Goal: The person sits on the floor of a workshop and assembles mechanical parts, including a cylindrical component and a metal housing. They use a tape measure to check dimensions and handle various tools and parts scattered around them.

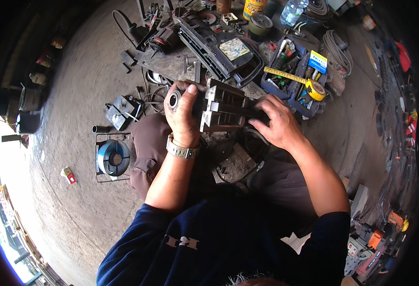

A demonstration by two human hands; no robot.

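Observation:
Between my hands, above my knees, is a slotted dark metal block (221,106) with stepped grooves across its face. My left hand (184,114) is closed round its left end, thumb beside a round metal ring (173,100) with a hole through it. Whether that ring is part of the block, I cannot tell. The fingers of my right hand (280,124) curl round a dark part at the block's right side, and their tips are partly hidden. Below the block, dark metal pieces (235,162) lie on the floor between my legs.
A blue toolbox (302,107) full of tools stands ahead right, with a yellow tape measure (316,89) extended across it. A black slatted machine housing (209,50) lies ahead. At left are a blue wire spool (113,158) and a metal box (122,112). Coiled cable (338,52) lies far right.

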